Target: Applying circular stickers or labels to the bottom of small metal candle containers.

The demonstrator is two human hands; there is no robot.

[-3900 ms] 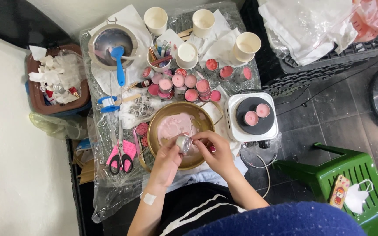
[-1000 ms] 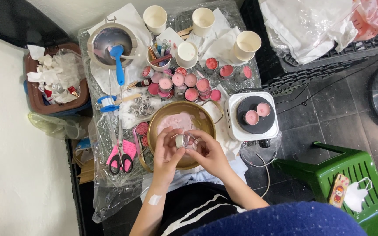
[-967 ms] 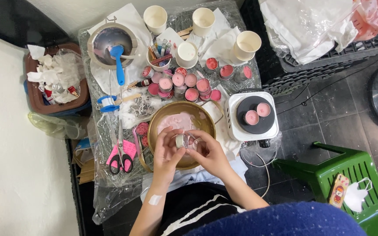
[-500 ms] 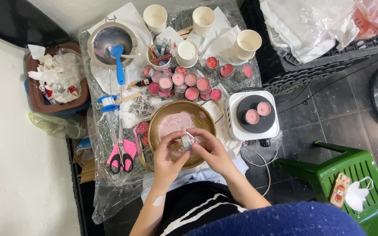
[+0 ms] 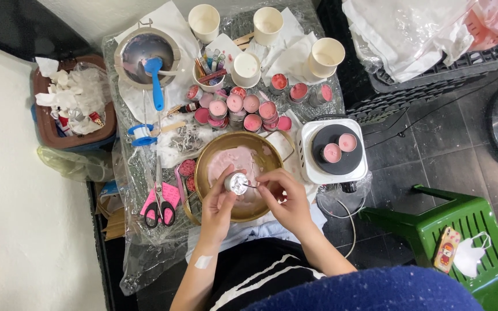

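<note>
My left hand [image 5: 219, 203] holds a small silver tin cup [image 5: 236, 183] over a round brass bowl [image 5: 210, 158] with pink wax residue inside. My right hand [image 5: 283, 198] pinches a thin metal tool [image 5: 251, 185] whose tip reaches into the tin. Both hands meet just above the bowl's near half. Behind the bowl stands a cluster of small tins filled with pink wax [image 5: 243, 109].
A white hot plate [image 5: 334, 151] with two pink tins sits right of the bowl. Pink-handled scissors [image 5: 158, 206] lie at left. A metal pot with a blue spatula [image 5: 148, 55], several paper cups [image 5: 268, 26], a bin of tissues [image 5: 70, 103] and a green stool [image 5: 468, 230] surround the table.
My hands have turned the tin slightly and shifted a little toward me over the bowl. My right hand's tool now pokes into the tin. Nothing else on the table moved.
</note>
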